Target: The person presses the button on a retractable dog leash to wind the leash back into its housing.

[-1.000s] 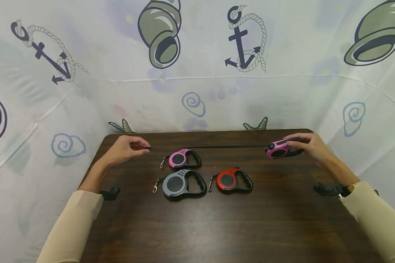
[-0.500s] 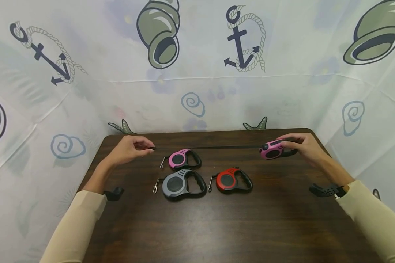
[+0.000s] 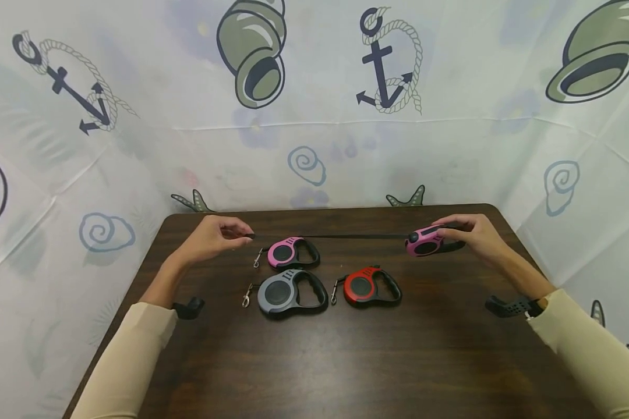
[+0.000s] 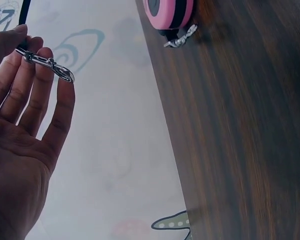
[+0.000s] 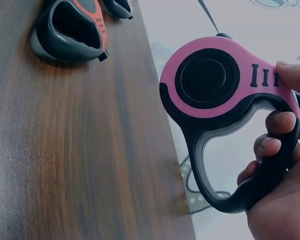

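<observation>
My right hand grips the black handle of a pink retractable dog leash, fingers curled through its loop. A thin black strap runs taut from that leash across to my left hand. There the thumb and fingers pinch the strap's end, beside a silver snap hook lying along the fingers. Under the strap, on the table, lies a second pink leash. In front of it are a grey leash and, to the right, a red leash, their clips pointing left.
The dark wooden table extends under both arms. Behind it and at the sides hangs a white curtain printed with anchors and shells. Each wrist carries a black band, the left band and the right band.
Both hands have moved toward each other, the left one rightward and the right one leftward with the pink leash. The strap between them has become shorter. The leashes on the table have stayed put.
</observation>
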`<state>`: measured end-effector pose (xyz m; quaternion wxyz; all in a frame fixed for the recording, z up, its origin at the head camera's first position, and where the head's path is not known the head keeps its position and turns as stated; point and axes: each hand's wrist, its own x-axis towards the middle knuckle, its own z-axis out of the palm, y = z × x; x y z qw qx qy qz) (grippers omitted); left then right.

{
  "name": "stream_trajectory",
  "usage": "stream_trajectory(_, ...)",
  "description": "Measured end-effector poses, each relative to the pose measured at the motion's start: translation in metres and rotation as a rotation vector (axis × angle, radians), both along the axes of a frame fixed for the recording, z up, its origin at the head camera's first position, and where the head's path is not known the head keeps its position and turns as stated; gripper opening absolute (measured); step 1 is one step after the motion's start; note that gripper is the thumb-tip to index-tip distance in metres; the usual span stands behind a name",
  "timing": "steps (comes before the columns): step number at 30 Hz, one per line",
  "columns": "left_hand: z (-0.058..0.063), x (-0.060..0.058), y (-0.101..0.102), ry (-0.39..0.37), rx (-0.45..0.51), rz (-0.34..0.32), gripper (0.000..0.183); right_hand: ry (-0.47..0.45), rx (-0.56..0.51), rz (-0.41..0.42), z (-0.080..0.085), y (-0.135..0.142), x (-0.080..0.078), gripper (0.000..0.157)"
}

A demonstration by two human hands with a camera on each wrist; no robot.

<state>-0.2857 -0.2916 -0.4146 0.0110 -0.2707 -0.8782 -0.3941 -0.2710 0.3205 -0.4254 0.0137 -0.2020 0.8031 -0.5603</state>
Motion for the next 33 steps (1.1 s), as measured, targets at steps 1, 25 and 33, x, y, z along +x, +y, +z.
stream_trajectory(1,0.0,0.0,0.001,0.002,-0.002,-0.001,0.012,-0.003,-0.003,0.005,0.0,-0.001,0.0,0.026)
stream_trajectory(25,0.001,0.005,0.021,0.006,-0.008,-0.02,0.012,0.069,0.142,-0.007,0.002,-0.03,0.002,0.025)
stream_trajectory(33,-0.001,0.003,0.029,0.028,0.005,-0.051,0.013,0.063,0.112,0.026,-0.001,-0.04,0.002,0.025)
